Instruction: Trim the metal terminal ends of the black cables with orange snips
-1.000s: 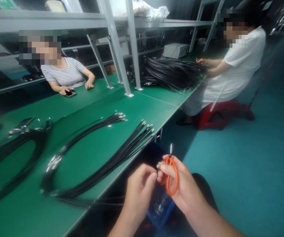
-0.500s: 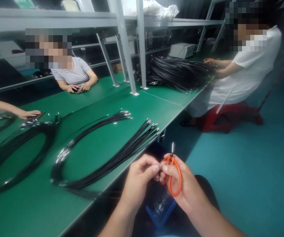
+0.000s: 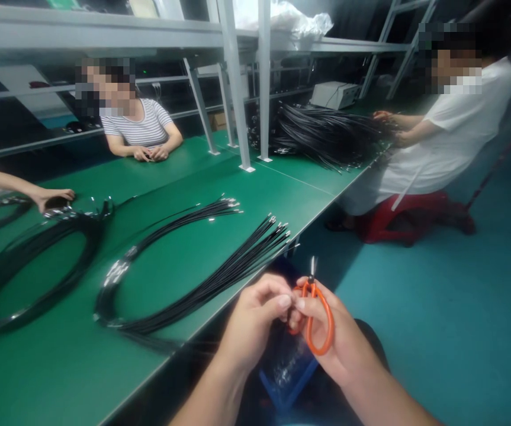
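My right hand (image 3: 321, 319) is closed around a pair of scissors (image 3: 321, 340) with orange handles, their short blades pointing up and away from me. My left hand (image 3: 259, 307) is pinched, its thumb and fingertips meeting those of my right hand. Whatever lies between the fingertips is too small to make out. Below both hands sits a blue bin (image 3: 277, 396) with small clear or shiny bits in it. On the green table (image 3: 170, 254), left of my hands, lies a curved bundle of black cables (image 3: 211, 284) with metal-tipped ends.
Further left lie more coiled black cables (image 3: 75, 266), with a co-worker's hand (image 3: 53, 198) on them. Across the table sits a person in a striped shirt (image 3: 142, 121). At the right, a person in white (image 3: 463, 130) handles a large cable pile (image 3: 321, 133). Grey shelf posts (image 3: 240, 106) rise from the table.
The view has shifted slightly. The co-worker's hand at the left has changed its grip near the coils. My two hands stay together with the scissors in the right.
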The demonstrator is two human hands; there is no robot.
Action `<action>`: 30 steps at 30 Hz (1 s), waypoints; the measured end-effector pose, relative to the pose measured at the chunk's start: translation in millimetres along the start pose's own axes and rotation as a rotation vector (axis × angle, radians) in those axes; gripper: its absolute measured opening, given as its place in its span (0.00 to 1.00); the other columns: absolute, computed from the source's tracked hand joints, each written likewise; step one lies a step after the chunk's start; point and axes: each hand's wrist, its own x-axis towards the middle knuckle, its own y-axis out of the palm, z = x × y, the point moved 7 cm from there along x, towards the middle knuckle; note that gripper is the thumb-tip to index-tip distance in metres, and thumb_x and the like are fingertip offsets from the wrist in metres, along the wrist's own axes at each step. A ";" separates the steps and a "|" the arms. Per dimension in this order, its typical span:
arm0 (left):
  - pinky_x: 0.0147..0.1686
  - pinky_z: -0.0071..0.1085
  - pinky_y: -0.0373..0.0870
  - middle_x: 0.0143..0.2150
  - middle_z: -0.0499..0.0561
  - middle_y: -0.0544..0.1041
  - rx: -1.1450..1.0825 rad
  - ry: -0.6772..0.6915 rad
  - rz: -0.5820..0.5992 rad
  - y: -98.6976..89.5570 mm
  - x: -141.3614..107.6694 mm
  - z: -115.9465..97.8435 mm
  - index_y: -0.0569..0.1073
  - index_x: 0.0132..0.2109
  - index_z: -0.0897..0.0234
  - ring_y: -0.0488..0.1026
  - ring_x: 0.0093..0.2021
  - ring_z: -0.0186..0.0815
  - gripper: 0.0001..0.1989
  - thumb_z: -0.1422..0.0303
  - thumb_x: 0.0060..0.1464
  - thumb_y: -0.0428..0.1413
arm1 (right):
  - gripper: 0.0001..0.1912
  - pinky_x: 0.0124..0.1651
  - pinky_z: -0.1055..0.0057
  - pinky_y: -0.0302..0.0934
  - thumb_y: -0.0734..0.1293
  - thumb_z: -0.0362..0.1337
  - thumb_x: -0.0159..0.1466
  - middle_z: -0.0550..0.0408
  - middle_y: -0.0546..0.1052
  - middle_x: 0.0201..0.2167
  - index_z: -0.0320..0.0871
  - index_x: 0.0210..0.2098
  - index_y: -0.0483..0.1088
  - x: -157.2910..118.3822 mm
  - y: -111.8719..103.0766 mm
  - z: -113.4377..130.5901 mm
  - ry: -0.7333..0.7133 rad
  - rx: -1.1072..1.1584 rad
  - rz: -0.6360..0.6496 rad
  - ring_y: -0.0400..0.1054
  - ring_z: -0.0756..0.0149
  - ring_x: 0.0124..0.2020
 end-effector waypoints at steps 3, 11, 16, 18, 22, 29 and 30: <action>0.26 0.26 0.66 0.31 0.47 0.66 0.093 0.074 -0.105 -6.0 -3.1 -0.7 0.71 0.28 0.67 0.67 0.26 0.27 0.06 0.73 0.53 0.57 | 0.14 0.26 0.75 0.61 0.69 0.27 0.50 0.60 0.72 0.22 0.42 0.35 0.65 2.3 -0.2 -0.3 -0.012 0.011 -0.008 0.66 0.71 0.22; 0.29 0.26 0.67 0.35 0.47 0.68 0.096 0.069 -0.217 -10.4 -6.1 5.4 0.71 0.32 0.66 0.67 0.27 0.27 0.03 0.71 0.54 0.57 | 0.13 0.27 0.75 0.62 0.69 0.26 0.52 0.59 0.73 0.23 0.42 0.36 0.66 5.9 -5.0 -4.3 -0.017 0.042 -0.024 0.67 0.71 0.22; 0.27 0.25 0.66 0.32 0.46 0.67 0.065 0.047 -0.197 -14.0 -3.1 6.6 0.69 0.30 0.66 0.66 0.26 0.27 0.06 0.71 0.52 0.58 | 0.12 0.27 0.76 0.62 0.70 0.27 0.52 0.58 0.74 0.22 0.41 0.35 0.67 6.9 -1.8 -3.8 -0.012 0.082 -0.004 0.66 0.72 0.22; 0.30 0.25 0.66 0.29 0.45 0.67 0.112 0.045 -0.214 -20.9 -4.1 5.8 0.68 0.31 0.66 0.65 0.27 0.27 0.04 0.72 0.54 0.56 | 0.11 0.26 0.77 0.63 0.70 0.26 0.52 0.58 0.74 0.22 0.41 0.34 0.67 8.0 0.4 -3.2 -0.006 0.095 0.002 0.66 0.72 0.21; 0.34 0.27 0.68 0.35 0.48 0.70 0.545 0.244 -0.310 -28.5 -12.1 -18.8 0.71 0.40 0.62 0.68 0.31 0.30 0.05 0.73 0.56 0.52 | 0.12 0.26 0.77 0.63 0.70 0.25 0.52 0.59 0.73 0.22 0.41 0.34 0.67 9.4 1.7 -2.4 -0.001 0.122 -0.020 0.66 0.73 0.21; 0.33 0.27 0.71 0.42 0.53 0.74 1.337 0.629 -0.313 1.3 -23.0 -47.6 0.76 0.37 0.59 0.74 0.35 0.34 0.08 0.74 0.55 0.53 | 0.12 0.25 0.76 0.62 0.70 0.26 0.52 0.59 0.72 0.22 0.40 0.35 0.67 8.7 3.5 -3.9 0.009 0.131 -0.010 0.65 0.72 0.22; 0.32 0.27 0.71 0.41 0.53 0.74 1.354 0.626 -0.332 -1.2 -23.5 -48.0 0.77 0.36 0.59 0.74 0.34 0.34 0.08 0.73 0.55 0.53 | 0.12 0.25 0.76 0.62 0.70 0.26 0.52 0.59 0.72 0.22 0.41 0.35 0.67 8.5 4.4 -3.2 0.000 0.132 -0.006 0.65 0.72 0.22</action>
